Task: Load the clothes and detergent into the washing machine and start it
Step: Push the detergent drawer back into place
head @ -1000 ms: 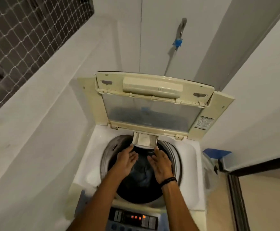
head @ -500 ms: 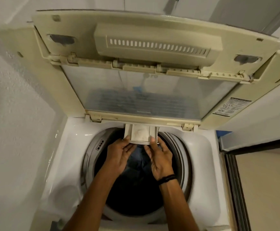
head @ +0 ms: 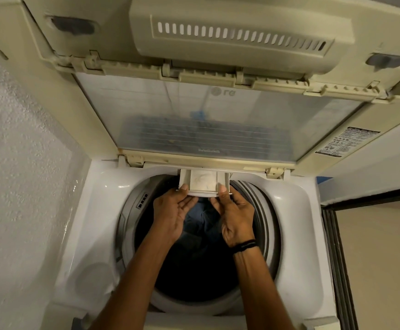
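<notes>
Pinching detergent drawer (head: pixel 203 181): L grip (head: pixel 170 217), R grip (head: pixel 237 220)

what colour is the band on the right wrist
Black wristband, clearest in the head view.

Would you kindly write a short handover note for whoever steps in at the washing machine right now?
Left hand: pinches the left front corner of the detergent drawer, thumb on top.
Right hand: pinches the right front corner likewise.
Drawer: pulled out at the back rim of the drum, under the raised lid.
Done: dark blue clothes lie in the drum.
Unclear: whether the drawer holds detergent.
Left: add detergent if missing, push the drawer in, shut the lid, start the machine.
</notes>
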Tool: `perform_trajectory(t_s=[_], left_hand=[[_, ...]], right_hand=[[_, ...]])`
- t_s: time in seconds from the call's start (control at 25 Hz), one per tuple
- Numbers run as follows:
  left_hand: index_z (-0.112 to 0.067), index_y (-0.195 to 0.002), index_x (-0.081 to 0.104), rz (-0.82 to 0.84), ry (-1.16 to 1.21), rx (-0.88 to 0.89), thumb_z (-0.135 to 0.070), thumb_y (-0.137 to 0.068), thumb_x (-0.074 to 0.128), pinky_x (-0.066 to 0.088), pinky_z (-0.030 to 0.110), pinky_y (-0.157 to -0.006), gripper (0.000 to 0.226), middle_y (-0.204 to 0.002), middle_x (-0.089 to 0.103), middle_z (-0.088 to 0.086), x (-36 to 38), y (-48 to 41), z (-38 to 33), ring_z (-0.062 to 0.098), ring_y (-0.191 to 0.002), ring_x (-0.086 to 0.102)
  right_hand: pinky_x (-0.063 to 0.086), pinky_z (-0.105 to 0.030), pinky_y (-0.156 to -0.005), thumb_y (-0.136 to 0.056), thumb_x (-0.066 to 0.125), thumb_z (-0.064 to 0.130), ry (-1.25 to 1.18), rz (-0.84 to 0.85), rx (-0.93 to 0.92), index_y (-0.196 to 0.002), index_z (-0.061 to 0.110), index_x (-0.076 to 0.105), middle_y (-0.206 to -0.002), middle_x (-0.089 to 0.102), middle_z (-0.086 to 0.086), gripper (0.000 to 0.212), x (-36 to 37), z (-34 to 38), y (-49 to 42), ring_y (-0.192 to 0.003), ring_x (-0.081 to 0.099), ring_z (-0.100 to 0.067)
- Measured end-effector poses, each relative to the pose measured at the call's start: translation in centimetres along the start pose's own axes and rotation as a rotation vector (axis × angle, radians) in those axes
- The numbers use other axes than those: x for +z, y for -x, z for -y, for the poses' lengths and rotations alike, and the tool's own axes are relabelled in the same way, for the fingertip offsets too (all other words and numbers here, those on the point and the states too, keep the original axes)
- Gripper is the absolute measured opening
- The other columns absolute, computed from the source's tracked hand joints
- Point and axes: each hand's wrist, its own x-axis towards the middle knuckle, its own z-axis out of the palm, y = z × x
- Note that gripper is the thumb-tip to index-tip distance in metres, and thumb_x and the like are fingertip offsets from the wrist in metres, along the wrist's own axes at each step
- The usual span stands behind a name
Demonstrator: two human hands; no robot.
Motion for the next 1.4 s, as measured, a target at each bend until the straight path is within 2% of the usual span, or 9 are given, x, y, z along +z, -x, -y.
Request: perform_trajectory(t_s=[0.2, 0.32, 0.4, 0.52, 0.64, 0.72, 0.92, 1.12, 1.4], left_hand=[[0.007, -0.113, 0.06, 0.01, 0.012, 0.031, -0.009, -0.085, 0.066, 0.06, 0.033, -0.075, 0.033, -0.113, 0.067, 0.023, 0.8, -0.8, -0.4, 0.028, -0.096, 0.071], [0.006, -0.121, 0.057, 0.045, 0.0, 0.057, -0.014, -0.082, 0.069, 0.059, 0.032, -0.077, 0.046, -0.117, 0.067, 0.02, 1.3, -1.4, -0.8, 0.028, -0.102, 0.069], [0.005, -0.122, 0.058, 0.088, -0.017, 0.067, -0.017, -0.078, 0.072, 0.059, 0.031, -0.08, 0.052, -0.118, 0.067, 0.019, 1.1, -1.5, -1.0, 0.028, -0.106, 0.068], [0.001, -0.11, 0.065, 0.135, -0.152, 0.12, -0.013, -0.081, 0.071, 0.056, 0.032, -0.089, 0.032, -0.108, 0.072, 0.014, 0.6, -1.4, -1.2, 0.023, -0.104, 0.069], [-0.009, -0.095, 0.07, 0.133, -0.275, 0.197, -0.003, -0.082, 0.069, 0.056, 0.028, -0.082, 0.014, -0.092, 0.076, 0.005, 0.6, -1.4, -1.1, 0.018, -0.094, 0.072], [-0.01, -0.094, 0.071, 0.132, -0.298, 0.222, -0.002, -0.082, 0.07, 0.055, 0.026, -0.077, 0.014, -0.09, 0.077, 0.004, 0.6, -1.6, -1.0, 0.017, -0.091, 0.072], [-0.009, -0.096, 0.07, 0.113, -0.291, 0.248, -0.003, -0.083, 0.069, 0.055, 0.021, -0.072, 0.014, -0.087, 0.077, 0.003, 0.7, -2.0, -0.5, 0.015, -0.088, 0.072], [-0.007, -0.098, 0.07, 0.115, -0.29, 0.253, -0.006, -0.083, 0.07, 0.055, 0.022, -0.075, 0.015, -0.087, 0.076, 0.003, 0.8, -2.0, -0.5, 0.015, -0.09, 0.072], [-0.008, -0.093, 0.07, 0.085, -0.251, 0.247, -0.003, -0.083, 0.069, 0.056, 0.02, -0.074, 0.012, -0.082, 0.076, 0.001, 1.2, -1.6, -0.4, 0.012, -0.085, 0.072]], right_hand=[[0.059, -0.034, -0.087, -0.088, 0.069, 0.009, 0.009, 0.016, -0.031, -0.117, -0.007, 0.064, -0.105, 0.073, -0.015, 0.034, 1.1, 0.7, -0.3, -0.098, 0.071, -0.024], [0.06, -0.032, -0.084, -0.086, 0.071, 0.009, 0.003, -0.016, -0.05, -0.12, -0.009, 0.062, -0.11, 0.071, -0.017, 0.039, 1.6, 0.9, -0.9, -0.101, 0.069, -0.026], [0.06, -0.032, -0.085, -0.085, 0.072, 0.006, -0.003, -0.034, -0.049, -0.123, -0.009, 0.058, -0.105, 0.069, -0.018, 0.043, 1.8, 0.5, -1.0, -0.096, 0.069, -0.024], [0.058, -0.034, -0.089, -0.083, 0.071, -0.004, -0.027, -0.029, -0.064, -0.132, -0.007, 0.049, -0.099, 0.062, -0.024, 0.054, 1.7, -0.2, -0.8, -0.094, 0.065, -0.027], [0.058, -0.034, -0.087, -0.082, 0.069, -0.01, -0.073, -0.073, -0.066, -0.134, 0.001, 0.044, -0.116, 0.063, -0.031, 0.059, 1.6, -0.1, -1.3, -0.106, 0.067, -0.034], [0.061, -0.033, -0.081, -0.081, 0.069, -0.011, -0.102, -0.092, -0.068, -0.133, 0.0, 0.043, -0.118, 0.063, -0.03, 0.059, 1.5, 0.1, -1.6, -0.109, 0.066, -0.036], [0.062, -0.027, -0.071, -0.081, 0.068, -0.014, -0.14, -0.091, -0.061, -0.133, -0.003, 0.043, -0.114, 0.064, -0.029, 0.059, 1.5, 0.1, -1.6, -0.099, 0.068, -0.031], [0.062, -0.032, -0.077, -0.08, 0.071, -0.012, -0.126, -0.113, -0.054, -0.13, -0.007, 0.047, -0.112, 0.067, -0.029, 0.055, 1.5, 0.0, -1.8, -0.102, 0.069, -0.034], [0.061, -0.026, -0.075, -0.082, 0.071, -0.007, -0.04, -0.094, -0.066, -0.109, -0.013, 0.063, -0.093, 0.072, -0.018, 0.029, 1.7, 0.1, -1.6, -0.081, 0.072, -0.022]])
